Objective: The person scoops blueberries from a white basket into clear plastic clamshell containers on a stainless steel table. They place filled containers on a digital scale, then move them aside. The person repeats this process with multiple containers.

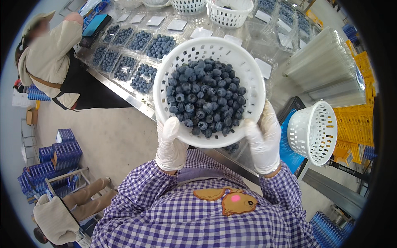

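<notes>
A round white plastic basket with slotted walls is held up in front of me over the table's near edge. Loose blueberries cover most of its bottom. My left hand, in a white glove, grips the rim at the lower left with the thumb on top. The gloved right hand holds the rim at the lower right; its thumb is slightly blurred. Left of the basket, clear plastic clamshells of blueberries stand open in rows. Part of another berry-filled clamshell shows beneath the basket.
Another white basket stands on a blue-topped surface at right, beside stacked clear plastic trays. More white baskets line the table's far side. One person stands at left, another at lower left. Yellow crates are stacked at right.
</notes>
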`<state>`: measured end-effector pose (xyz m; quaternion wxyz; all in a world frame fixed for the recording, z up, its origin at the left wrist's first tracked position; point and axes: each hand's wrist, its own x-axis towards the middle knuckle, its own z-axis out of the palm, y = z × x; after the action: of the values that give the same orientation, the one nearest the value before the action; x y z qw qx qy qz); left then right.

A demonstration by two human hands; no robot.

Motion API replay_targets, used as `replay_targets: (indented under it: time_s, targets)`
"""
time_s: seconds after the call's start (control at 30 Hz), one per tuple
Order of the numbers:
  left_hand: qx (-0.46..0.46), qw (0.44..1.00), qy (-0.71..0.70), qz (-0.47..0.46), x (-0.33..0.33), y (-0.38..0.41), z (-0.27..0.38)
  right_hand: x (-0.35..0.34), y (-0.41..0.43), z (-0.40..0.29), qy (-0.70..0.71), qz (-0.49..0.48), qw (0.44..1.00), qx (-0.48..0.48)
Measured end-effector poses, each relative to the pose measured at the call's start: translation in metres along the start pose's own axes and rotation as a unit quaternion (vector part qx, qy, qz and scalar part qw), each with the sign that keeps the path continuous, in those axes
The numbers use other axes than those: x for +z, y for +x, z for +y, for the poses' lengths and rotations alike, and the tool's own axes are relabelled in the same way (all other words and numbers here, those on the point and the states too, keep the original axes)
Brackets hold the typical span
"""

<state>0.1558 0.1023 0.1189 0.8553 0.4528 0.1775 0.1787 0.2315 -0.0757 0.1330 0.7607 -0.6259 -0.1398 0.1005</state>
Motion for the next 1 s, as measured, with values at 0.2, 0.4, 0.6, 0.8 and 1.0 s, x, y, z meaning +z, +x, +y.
replay_targets:
  time_s: [0.2,0.4,0.6,0.8,1.0]
  targets:
    - [0.015,1.000,0.027,-0.002,-0.006,0.009,0.005,-0.020,0.014,0.000,-0.043,0.075,0.987,-0.136]
    - [0.053,0.997,0.059,-0.018,0.019,0.019,0.024,0.022,0.040,-0.010,0.128,-0.012,0.990,0.064]
    - [0.062,0.990,0.121,-0.027,0.034,0.027,0.034,0.043,0.063,0.021,0.274,0.029,0.952,0.130]
    - [0.010,0.995,0.097,0.003,0.027,0.028,0.041,0.050,0.079,0.007,0.295,0.028,0.939,0.174]
    - [0.007,0.993,0.116,-0.012,0.032,0.027,0.040,0.042,0.086,0.003,-0.073,-0.099,0.992,0.001]
